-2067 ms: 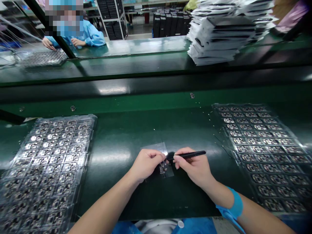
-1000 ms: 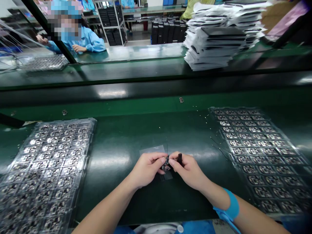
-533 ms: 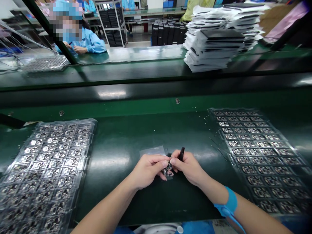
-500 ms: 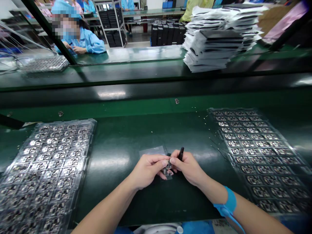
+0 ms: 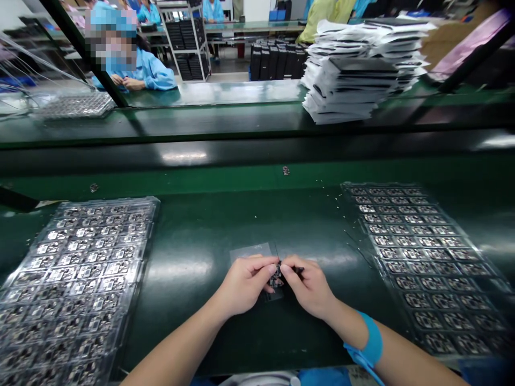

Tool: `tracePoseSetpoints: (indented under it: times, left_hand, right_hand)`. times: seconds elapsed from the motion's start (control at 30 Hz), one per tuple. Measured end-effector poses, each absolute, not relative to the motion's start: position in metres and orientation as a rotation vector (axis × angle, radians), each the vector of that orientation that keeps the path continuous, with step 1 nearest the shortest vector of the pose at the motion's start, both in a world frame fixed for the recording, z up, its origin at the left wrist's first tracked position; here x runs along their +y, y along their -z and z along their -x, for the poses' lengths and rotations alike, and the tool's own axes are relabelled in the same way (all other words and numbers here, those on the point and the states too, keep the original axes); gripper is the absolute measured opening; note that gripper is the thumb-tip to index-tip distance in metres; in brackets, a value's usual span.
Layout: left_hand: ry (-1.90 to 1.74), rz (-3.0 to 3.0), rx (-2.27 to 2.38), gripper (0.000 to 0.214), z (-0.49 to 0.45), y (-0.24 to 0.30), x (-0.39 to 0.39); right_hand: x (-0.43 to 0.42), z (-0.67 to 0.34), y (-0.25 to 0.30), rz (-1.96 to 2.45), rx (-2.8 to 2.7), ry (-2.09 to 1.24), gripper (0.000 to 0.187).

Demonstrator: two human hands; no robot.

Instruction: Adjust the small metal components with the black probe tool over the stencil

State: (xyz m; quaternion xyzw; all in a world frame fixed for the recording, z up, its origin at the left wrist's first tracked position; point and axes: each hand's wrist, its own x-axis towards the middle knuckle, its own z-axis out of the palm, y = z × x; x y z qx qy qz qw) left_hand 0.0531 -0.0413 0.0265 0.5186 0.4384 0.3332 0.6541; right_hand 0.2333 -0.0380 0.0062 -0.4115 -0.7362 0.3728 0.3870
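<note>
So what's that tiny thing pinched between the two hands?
A small circuit board, dark with tiny silvery parts, like those in the tray at the left. It is pinched between the fingertips of the left hand and the right hand, just above the dark green mat, its edges partly hidden. A clear plastic sheet lies beneath and behind it. Finer detail is too small to tell.

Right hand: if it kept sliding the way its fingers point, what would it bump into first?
The small circuit board, which sits right at its fingertips. The right hand points toward the person's left, and just beyond the board are the fingers of the left hand.
</note>
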Motion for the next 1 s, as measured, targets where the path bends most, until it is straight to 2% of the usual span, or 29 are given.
tracePoseSetpoints:
  times: [0.2, 0.43, 0.63, 1.0]
  left_hand:
    - [-0.728, -1.197, 0.948, 0.033, -0.0566, -0.0309, -0.0431]
    - [-0.757, -1.112, 0.992, 0.036, -0.0566, -0.0275, -0.0427]
    - [-0.765, -1.113, 1.042, 0.036, -0.0562, -0.0268, -0.0419]
    - [-0.795, -1.172, 1.074, 0.034, -0.0575, -0.0269, -0.0438]
  right_hand:
    - [-0.0414, -0.2297, -0.0042, 1.052, -1.921, -0.829, 0.022]
    - [-0.0385, -0.2362, -0.0028, 1.060, -1.746, -1.010, 0.028]
    - [-0.0400, -0.2362, -0.0037, 0.927, -1.774, -1.009, 0.023]
    - [-0.0420, -0.2304, -0.0067, 1.002, -1.926, -0.787, 0.019]
